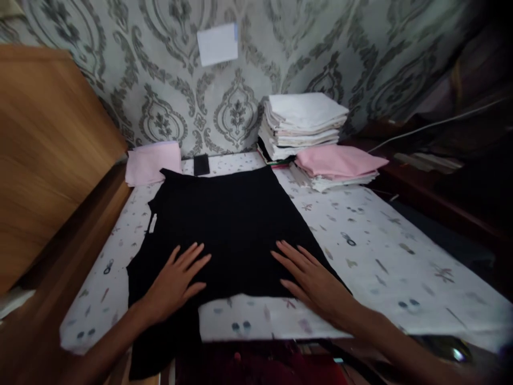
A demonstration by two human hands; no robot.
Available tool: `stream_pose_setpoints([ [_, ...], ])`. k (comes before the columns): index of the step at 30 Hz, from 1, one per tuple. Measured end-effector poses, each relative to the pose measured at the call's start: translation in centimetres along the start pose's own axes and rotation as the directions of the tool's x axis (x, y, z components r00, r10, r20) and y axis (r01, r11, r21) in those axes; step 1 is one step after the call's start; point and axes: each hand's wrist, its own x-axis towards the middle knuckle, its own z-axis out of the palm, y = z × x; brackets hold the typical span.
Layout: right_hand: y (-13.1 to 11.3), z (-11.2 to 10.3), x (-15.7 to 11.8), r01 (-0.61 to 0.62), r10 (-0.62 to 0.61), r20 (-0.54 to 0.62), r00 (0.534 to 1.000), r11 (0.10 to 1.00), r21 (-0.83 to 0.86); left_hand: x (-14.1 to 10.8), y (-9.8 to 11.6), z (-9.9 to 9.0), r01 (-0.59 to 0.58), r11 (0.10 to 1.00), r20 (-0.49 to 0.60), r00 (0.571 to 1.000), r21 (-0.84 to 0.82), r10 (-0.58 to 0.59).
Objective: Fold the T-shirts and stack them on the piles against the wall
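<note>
A black T-shirt (pixel 232 219) lies spread flat on the table, its neckline with a small white label (pixel 153 223) toward the left. One sleeve hangs over the table's front edge at the lower left. My left hand (pixel 180 275) rests flat on the shirt near the shoulder, fingers spread. On the shirt's lower right part lies my right hand (pixel 302 275), palm down with its fingers apart. Neither hand grips anything.
A patterned white cloth (pixel 385 251) covers the table. Behind stand a tall stack of white folded cloths (pixel 302 125), a pile topped with pink cloth (pixel 339 160), a folded pink cloth (pixel 154 160) and a small black object (pixel 201 164). A wooden panel (pixel 52 155) rises at left.
</note>
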Motion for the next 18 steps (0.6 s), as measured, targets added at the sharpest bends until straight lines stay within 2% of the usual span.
stream_pose_setpoints([
  [3,1.6,0.3,-2.6,-0.04,0.034,-0.086,0.996,0.997,-0.064,-2.8,-1.7,1.2,0.17,0.981,-0.093,0.983,0.094,-0.161],
  [5,2.8,0.2,-3.6,-0.082,0.072,-0.126,0.989,0.993,-0.082,-4.5,-3.3,2.1,0.3,0.945,-0.199,0.942,0.131,-0.272],
  [7,3.8,0.0,-4.1,-0.112,0.096,-0.155,0.983,0.989,-0.092,-5.7,-4.7,2.9,0.357,0.923,-0.264,0.913,0.145,-0.312],
  [10,4.4,-0.6,-4.1,-0.128,0.11,-0.173,0.979,0.987,-0.095,-6.5,-5.2,2.9,0.344,0.928,-0.276,0.914,0.142,-0.296],
  [14,2.8,-2.1,-3.6,-0.101,0.098,-0.127,0.987,0.995,-0.021,-6.7,-3.4,1.0,0.326,0.945,-0.261,0.913,0.009,-0.312],
  [18,0.4,-4.1,-3.7,-0.105,0.107,-0.013,0.994,0.985,0.134,-7.9,-1.4,-0.7,0.209,0.97,-0.152,0.962,-0.12,-0.226],
])
